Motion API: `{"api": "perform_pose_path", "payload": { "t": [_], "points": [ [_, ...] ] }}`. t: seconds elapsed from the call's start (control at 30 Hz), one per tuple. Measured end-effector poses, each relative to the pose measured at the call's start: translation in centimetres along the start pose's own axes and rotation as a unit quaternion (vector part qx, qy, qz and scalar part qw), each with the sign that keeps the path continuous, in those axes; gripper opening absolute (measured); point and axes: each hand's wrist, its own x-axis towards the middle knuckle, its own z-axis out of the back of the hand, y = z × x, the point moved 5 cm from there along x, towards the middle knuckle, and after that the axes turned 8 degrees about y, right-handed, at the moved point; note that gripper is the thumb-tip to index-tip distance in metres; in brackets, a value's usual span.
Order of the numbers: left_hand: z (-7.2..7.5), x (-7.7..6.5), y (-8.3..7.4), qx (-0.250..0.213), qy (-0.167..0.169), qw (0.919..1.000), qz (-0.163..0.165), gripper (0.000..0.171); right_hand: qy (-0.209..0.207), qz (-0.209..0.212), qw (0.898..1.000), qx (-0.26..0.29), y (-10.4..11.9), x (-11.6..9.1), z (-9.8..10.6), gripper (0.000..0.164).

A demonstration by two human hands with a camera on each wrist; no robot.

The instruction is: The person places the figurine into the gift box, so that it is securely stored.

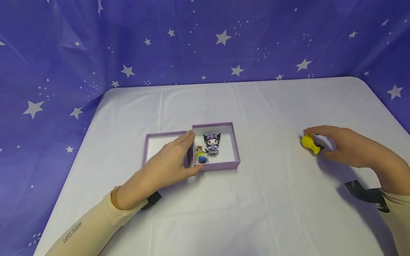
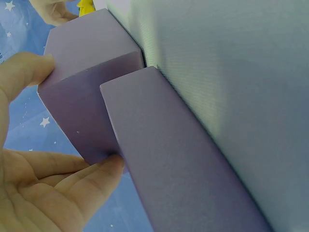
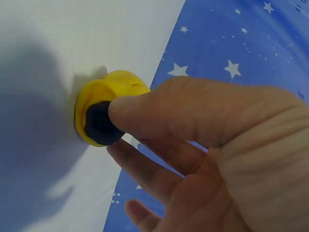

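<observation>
A shallow purple box [image 1: 237,149] with a white inside holds two small figurines. One is a figurine with a black-eared hood and purple dress [image 1: 212,143]; the other is a blue-and-yellow figurine with brown ears [image 1: 201,155]. My left hand [image 1: 166,160] grips the box's near-left corner, thumb [image 2: 36,67] on the front wall and fingers along the left wall. Off to the right, my right hand [image 1: 349,145] pinches a yellow figurine [image 1: 310,143] close over the table. Its dark round base [image 3: 102,123] meets my thumb in the right wrist view.
A second purple box part [image 1: 146,145], similarly shallow and white inside, lies just left of the first, partly behind my left hand. White cloth covers the table [image 1: 272,199]. A purple star-patterned backdrop [image 1: 205,46] rises behind and at both sides.
</observation>
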Motion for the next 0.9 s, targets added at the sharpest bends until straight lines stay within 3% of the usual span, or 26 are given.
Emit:
{"api": "perform_pose_path", "payload": {
  "t": [0.37, 0.57, 0.73, 0.9],
  "points": [
    [0.0, 0.2, -0.2, 0.001, 0.000, 1.0000, -0.006, 0.095, -0.027, 0.017, 0.999, -0.023, 0.4, 0.3, -0.2, 0.066],
    [0.1, 0.2, -0.2, 0.001, 0.001, 1.0000, -0.006, 0.094, -0.074, 0.042, 0.996, -0.039, 1.2, 0.8, 0.1, 0.058],
    [0.1, 0.2, -0.1, 0.002, -0.004, 0.9999, -0.013, 0.093, -0.110, 0.058, 0.991, -0.055, 2.5, 1.7, 0.4, 0.053],
    [0.0, 0.1, 0.0, 0.004, -0.007, 0.9998, -0.015, 0.093, -0.134, 0.089, 0.986, -0.050, 5.1, 2.6, 1.2, 0.052]
  ]
}}
